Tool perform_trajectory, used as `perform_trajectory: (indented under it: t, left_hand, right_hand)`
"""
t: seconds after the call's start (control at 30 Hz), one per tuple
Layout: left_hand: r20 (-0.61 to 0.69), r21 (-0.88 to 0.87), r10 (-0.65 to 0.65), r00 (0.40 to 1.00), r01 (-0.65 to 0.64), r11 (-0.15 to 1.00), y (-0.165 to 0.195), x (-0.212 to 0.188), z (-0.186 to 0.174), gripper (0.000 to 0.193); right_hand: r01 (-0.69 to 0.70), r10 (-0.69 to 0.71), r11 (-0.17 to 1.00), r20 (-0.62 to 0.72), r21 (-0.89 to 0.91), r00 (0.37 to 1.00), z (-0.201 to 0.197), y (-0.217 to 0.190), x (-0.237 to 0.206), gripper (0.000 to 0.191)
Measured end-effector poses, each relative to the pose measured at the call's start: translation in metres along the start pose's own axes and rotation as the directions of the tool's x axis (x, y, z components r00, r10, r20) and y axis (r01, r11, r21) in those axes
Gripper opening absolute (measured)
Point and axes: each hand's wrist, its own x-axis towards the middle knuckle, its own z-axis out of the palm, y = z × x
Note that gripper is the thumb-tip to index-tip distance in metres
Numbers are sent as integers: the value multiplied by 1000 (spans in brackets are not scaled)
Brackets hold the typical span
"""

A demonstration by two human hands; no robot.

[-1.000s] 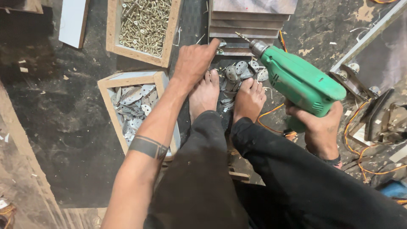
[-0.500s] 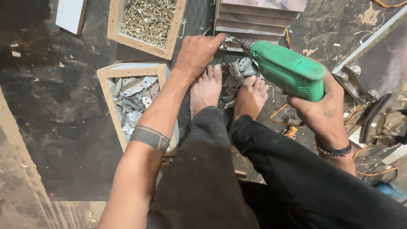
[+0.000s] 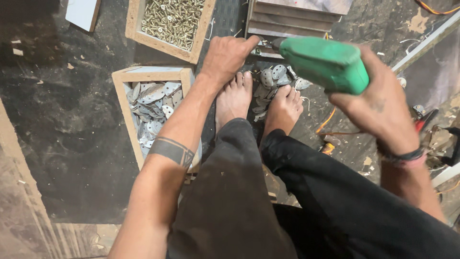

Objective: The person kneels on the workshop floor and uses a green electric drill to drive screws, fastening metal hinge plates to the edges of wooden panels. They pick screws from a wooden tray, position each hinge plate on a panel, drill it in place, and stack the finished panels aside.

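Gripped in right hand [image 3: 381, 108]: green drill [image 3: 326, 62], bit at stacked boards' [image 3: 292, 19] edge. Left hand [image 3: 227, 55] closed beside bit; contents hidden. Plates tray [image 3: 125, 96] adj.; bare floor [image 3: 67, 129] left.

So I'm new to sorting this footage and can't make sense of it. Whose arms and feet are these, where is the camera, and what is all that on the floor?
The camera sits on a person's head and looks straight down, so the arms, dark trousers and bare feet are that person's own. They are crouched or seated on a dusty dark floor.

The right hand grips a green power drill, its tip pointing left. The left hand presses down just beside that tip; what lies under it is hidden.

Around them: a wooden tray of brass-coloured screws, a second wooden tray of flat oval metal plates, more of those plates loose by the toes, and a stack of wooden boards beyond the drill.
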Motion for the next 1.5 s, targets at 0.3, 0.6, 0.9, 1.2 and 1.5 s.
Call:
perform_trajectory:
  t: [0.3, 0.6, 0.9, 1.2, 1.5]
  left_hand:
    - [7, -41, -54, 999, 54, 998, 1, 2, 0, 10]
    - [-8, -67, -72, 997, 71, 995, 1, 4, 7, 15]
    - [15, -58, -75, 997, 76, 995, 1, 4, 9, 13]
    - [-16, 14, -54, 998, 54, 998, -4, 4, 18, 13]
    - [31, -113, -257, 966, 259, 959, -6, 4, 22, 22]
  right_hand:
    - [-35, 152, 883, 213, -468, 965, -22, -62, 60, 64]
    - [22, 110, 885, 255, -464, 961, -24, -77, 56, 58]
    - [2, 111, 895, 229, -445, 967, -22, -60, 55, 61]
    - [264, 96, 607, 399, -749, 912, -11, -71, 59, 64]
    - [74, 134, 792, 291, -606, 947, -15, -59, 72, 61]
